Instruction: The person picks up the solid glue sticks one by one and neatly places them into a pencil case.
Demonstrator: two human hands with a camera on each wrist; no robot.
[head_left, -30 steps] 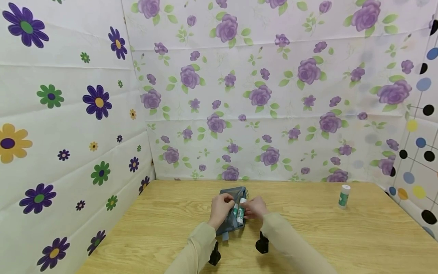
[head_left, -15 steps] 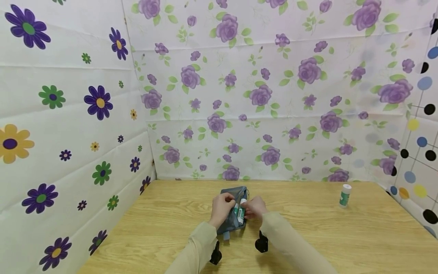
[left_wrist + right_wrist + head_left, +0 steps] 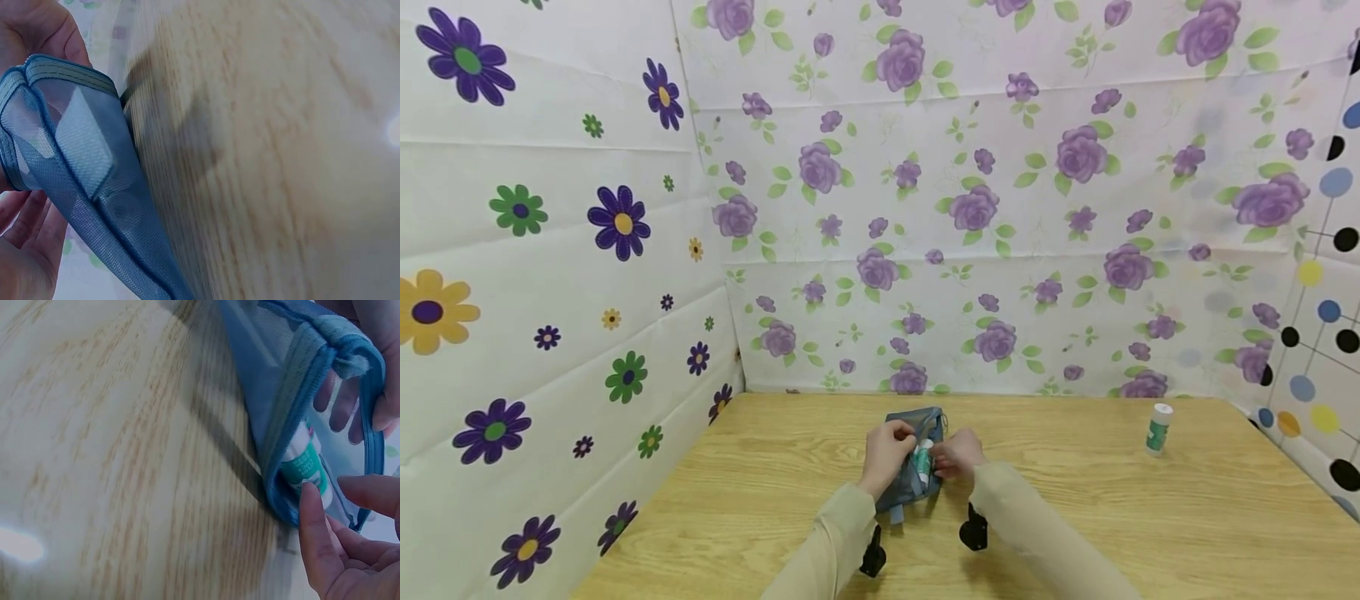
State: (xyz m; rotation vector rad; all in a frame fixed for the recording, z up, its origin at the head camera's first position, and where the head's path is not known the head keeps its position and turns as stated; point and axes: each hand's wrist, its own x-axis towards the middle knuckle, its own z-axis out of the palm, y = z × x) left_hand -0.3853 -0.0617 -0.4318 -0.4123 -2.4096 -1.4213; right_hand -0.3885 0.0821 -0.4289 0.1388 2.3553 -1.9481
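Note:
A blue mesh zip pouch [image 3: 897,498] sits between both hands with its zipped mouth spread apart. My left hand [image 3: 884,458] pinches the edge of that mouth, some fingers showing through the mesh in the right wrist view. Inside the opening lies a white and green glue stick [image 3: 302,465]. The index finger of my right hand [image 3: 340,540] rests against the glue stick's end, the thumb apart from it. Part of a second tube shows behind that stick. From the left wrist view, the pouch's side [image 3: 128,215] and its pale fabric tab [image 3: 86,145] are visible, while the glue stick is hidden.
Another white and green glue stick [image 3: 1158,430] stands upright at the table's right rear. The wooden table [image 3: 1060,492] meets flower-printed cloth [image 3: 1037,333] at the back. Black wrist mounts [image 3: 974,531] hang beneath both forearms.
The glue stick at my right fingers has slid deeper into the pouch, toward the left. My right fingers have let go of their pinch and push with the fingertip. The left hand stays put.

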